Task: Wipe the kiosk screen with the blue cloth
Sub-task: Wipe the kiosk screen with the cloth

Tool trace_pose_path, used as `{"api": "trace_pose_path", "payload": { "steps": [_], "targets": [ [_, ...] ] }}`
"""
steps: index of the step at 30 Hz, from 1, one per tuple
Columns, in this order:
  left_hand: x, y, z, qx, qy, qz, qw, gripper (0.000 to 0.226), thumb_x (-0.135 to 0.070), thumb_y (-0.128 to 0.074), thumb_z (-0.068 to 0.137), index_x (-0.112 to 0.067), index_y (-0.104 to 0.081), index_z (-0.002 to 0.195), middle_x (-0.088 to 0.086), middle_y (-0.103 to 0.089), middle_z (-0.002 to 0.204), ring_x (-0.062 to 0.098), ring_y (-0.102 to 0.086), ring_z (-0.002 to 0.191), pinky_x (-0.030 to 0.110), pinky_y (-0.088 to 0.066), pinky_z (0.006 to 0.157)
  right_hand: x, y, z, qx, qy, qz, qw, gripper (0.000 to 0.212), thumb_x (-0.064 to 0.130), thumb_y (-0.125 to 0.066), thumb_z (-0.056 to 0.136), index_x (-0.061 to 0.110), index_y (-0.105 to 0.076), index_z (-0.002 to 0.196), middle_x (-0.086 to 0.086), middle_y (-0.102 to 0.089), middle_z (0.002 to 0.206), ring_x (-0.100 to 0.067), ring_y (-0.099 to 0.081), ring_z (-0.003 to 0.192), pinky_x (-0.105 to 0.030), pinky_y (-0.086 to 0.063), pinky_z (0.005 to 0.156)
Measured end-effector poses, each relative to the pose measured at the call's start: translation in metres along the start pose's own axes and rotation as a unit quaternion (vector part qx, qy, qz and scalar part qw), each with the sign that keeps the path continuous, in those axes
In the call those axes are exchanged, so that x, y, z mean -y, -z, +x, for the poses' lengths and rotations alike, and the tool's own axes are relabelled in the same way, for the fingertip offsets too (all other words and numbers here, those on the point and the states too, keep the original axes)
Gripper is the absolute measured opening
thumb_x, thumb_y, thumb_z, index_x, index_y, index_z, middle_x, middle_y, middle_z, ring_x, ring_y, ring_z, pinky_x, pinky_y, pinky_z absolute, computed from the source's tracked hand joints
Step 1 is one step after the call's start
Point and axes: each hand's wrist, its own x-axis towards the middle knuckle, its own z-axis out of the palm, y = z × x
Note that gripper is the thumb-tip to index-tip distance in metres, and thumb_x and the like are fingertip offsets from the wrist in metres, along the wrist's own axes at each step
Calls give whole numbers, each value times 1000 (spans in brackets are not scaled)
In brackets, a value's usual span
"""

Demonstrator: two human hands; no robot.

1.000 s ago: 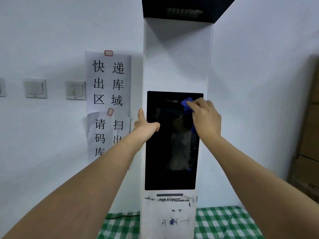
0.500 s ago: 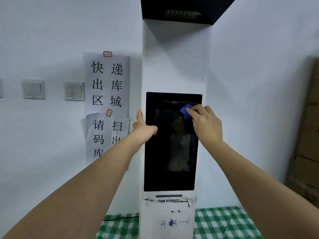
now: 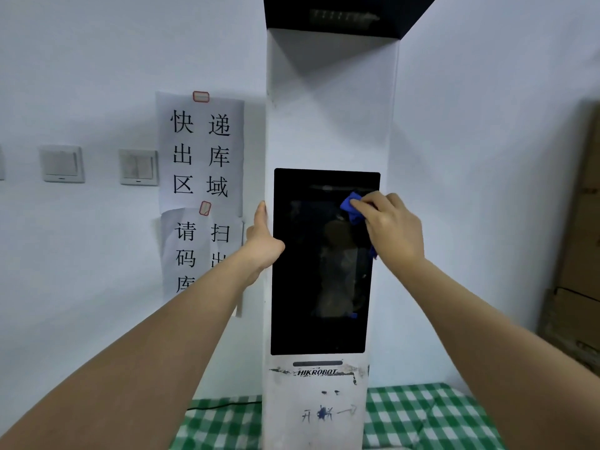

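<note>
Head view: we see the blue cloth bunched and pressed on the upper right of the dark, glossy kiosk screen. The curled fingers of the right hand clamp it and mostly cover it. The left hand is on the screen's left edge, thumb up. Its fingers are hidden, so we can't tell its grip.

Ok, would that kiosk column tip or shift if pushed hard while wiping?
Probably top-heavy: the kiosk is tall and narrow, with a dark hood overhanging on top. The left hand holds its left edge, suggesting it might rock under wiping pressure. Its base is out of view.
</note>
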Motion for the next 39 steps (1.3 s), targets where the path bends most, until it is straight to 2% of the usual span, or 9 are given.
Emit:
{"api": "trace_pose_path", "payload": {
  "steps": [3,6,11,13,15,20,27,33,39],
  "targets": [
    [2,2,-2,6,-17,-23,1000,94,14,-43,89,-40,3,151,4,-17,159,28,-30,140,30,-45,94,-10,7,13,13,-110,-1,994,45,-9,-64,72,16,-68,110,-4,-64,104,-31,-55,87,-26,-36,46],
    [4,3,-5,8,-19,-47,999,90,13,-45,91,-35,1,152,0,-18,159,26,-31,141,31,-39,100,2,2,16,-35,-219,24,975,49,-11,-58,75,16,-67,114,-5,-63,106,-30,-53,88,-26,-31,48],
    [9,5,-6,21,-21,-28,999,70,-1,-53,93,-19,-19,151,-2,-32,152,15,-41,121,24,-33,91,25,-8,-7,-1,-71,35,997,43,-5,-69,72,15,-69,110,-3,-65,101,-28,-56,82,-25,-38,42],
    [10,9,-6,38,-9,-28,999,71,4,-48,92,-22,-19,151,0,-33,152,23,-43,130,29,-37,97,14,-5,-3,-5,12,1,1000,34,-1,-67,72,16,-72,101,-2,-66,95,-28,-58,76,-24,-40,39],
    [12,13,-8,48,3,-28,998,74,7,-42,91,-26,-17,152,2,-37,151,28,-44,132,36,-38,104,2,0,8,-11,-18,-9,1000,34,-2,-62,73,17,-72,100,-2,-65,95,-30,-57,77,-24,-38,40],
    [12,12,-12,52,10,-48,997,72,5,-41,93,-30,-18,151,5,-50,137,17,-49,101,29,-38,91,24,-3,25,-45,-187,41,980,44,-8,-57,76,15,-70,110,-6,-63,101,-31,-54,85,-27,-34,48],
    [11,12,-15,58,2,-61,996,73,4,-41,94,-29,-14,153,5,-42,146,15,-45,107,27,-36,91,38,-6,13,14,94,22,995,38,-3,-74,68,13,-72,103,-5,-65,94,-30,-58,76,-23,-35,41],
    [9,13,-18,71,3,-55,996,76,6,-43,93,-30,-13,153,5,-40,148,19,-46,119,27,-36,94,43,-5,31,-26,-130,64,989,40,-5,-62,78,17,-69,111,-5,-63,102,-30,-55,85,-28,-41,46],
    [13,14,-17,72,1,-56,996,75,6,-41,94,-29,-11,153,4,-34,152,21,-40,133,27,-36,97,67,-16,9,15,78,52,995,42,-3,-75,66,11,-70,106,-5,-65,101,-29,-58,80,-23,-36,41]
  ]
}}
